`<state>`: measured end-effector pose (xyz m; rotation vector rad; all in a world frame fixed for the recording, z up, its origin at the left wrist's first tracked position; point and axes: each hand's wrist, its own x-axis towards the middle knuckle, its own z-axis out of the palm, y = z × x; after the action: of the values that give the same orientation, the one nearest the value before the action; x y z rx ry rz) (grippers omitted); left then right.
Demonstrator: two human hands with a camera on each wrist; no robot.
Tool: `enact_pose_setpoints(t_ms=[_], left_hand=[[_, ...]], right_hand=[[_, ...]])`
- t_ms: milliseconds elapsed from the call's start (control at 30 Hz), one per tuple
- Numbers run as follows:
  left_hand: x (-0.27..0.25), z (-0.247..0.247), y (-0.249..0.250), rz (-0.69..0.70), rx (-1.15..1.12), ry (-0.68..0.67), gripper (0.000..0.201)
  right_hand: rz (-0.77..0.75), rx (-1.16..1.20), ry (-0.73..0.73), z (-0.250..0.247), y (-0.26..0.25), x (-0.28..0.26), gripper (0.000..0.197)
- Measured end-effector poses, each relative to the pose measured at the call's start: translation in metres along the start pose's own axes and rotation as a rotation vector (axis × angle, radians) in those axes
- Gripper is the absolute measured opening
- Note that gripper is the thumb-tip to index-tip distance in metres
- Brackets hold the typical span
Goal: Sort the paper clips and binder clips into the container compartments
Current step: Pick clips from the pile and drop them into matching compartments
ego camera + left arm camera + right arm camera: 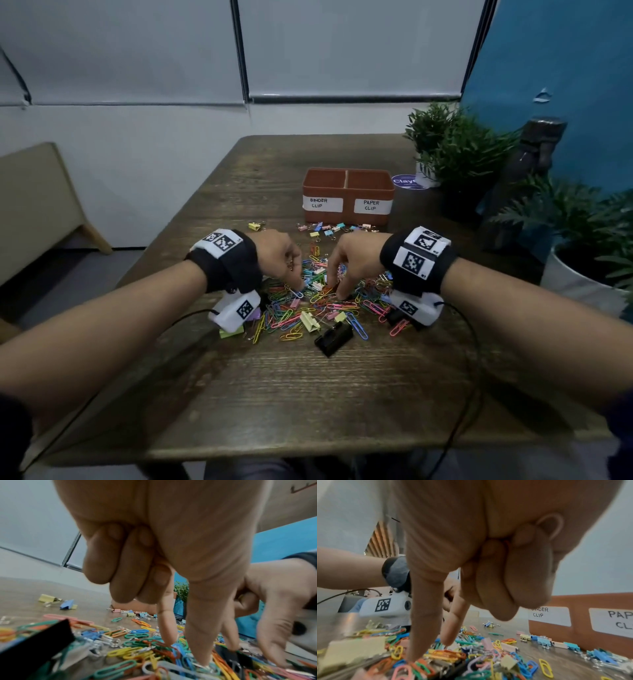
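Both hands down in the clip pile [318, 301] mid-surface. Left hand [277, 255]: thumb and forefinger reaching into paper clips, other fingers curled; grip uncertain. Right hand [352, 260]: same posture, grip uncertain. Two-compartment container [347, 196] stands beyond the pile.

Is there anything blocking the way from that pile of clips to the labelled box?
Nothing tall does. Between the pile and the container lies only bare table and a low row of small binder clips at its front wall. Both compartments are open on top.
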<state>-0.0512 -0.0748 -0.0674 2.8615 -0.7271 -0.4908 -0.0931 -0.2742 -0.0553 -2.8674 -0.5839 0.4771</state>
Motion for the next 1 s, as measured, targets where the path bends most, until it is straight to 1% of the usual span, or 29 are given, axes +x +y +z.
enact_pose_setpoints(t_ms=[133, 267, 367, 433, 500, 533, 567, 633, 733, 833, 933, 1000], left_hand=[[0.0, 0.003, 0.011, 0.047, 0.066, -0.016, 0.034], [0.004, 0.002, 0.015, 0.056, 0.1, 0.008, 0.029], [0.006, 0.0, 0.013, 0.077, 0.107, 0.048, 0.028], [0.006, 0.0, 0.013, 0.09, 0.108, 0.048, 0.028], [0.005, 0.001, 0.013, 0.09, 0.112, 0.04, 0.026], [0.006, 0.001, 0.013, 0.087, 0.11, 0.04, 0.025], [0.006, 0.002, 0.013, 0.083, 0.107, 0.045, 0.025], [0.006, 0.002, 0.012, 0.075, 0.092, 0.067, 0.025], [0.006, 0.004, 0.012, 0.069, 0.086, 0.078, 0.026], [0.006, 0.005, 0.013, 0.075, 0.094, 0.074, 0.025], [0.006, 0.004, 0.017, 0.096, 0.1, 0.094, 0.021], [0.006, 0.003, 0.019, 0.119, 0.123, 0.109, 0.019]], right_hand=[[0.024, -0.072, -0.059, 0.007, 0.0, 0.004, 0.035], [0.027, -0.11, 0.011, 0.008, 0.005, 0.005, 0.036], [0.01, -0.058, 0.05, 0.005, 0.007, 0.003, 0.037], [-0.01, -0.049, 0.011, 0.004, 0.006, 0.002, 0.05], [-0.018, -0.137, -0.038, 0.006, 0.003, 0.003, 0.063], [-0.013, -0.176, -0.045, 0.008, 0.003, 0.004, 0.065], [-0.005, -0.192, -0.042, 0.01, 0.003, 0.006, 0.064], [0.002, -0.174, -0.007, 0.012, 0.005, 0.008, 0.055], [-0.004, -0.132, 0.037, 0.014, 0.008, 0.004, 0.034], [-0.038, -0.185, 0.088, 0.018, 0.009, 0.002, 0.017], [-0.084, -0.21, 0.159, 0.015, 0.013, 0.002, 0.016], [-0.101, -0.113, 0.205, 0.01, 0.017, 0.001, 0.018]])
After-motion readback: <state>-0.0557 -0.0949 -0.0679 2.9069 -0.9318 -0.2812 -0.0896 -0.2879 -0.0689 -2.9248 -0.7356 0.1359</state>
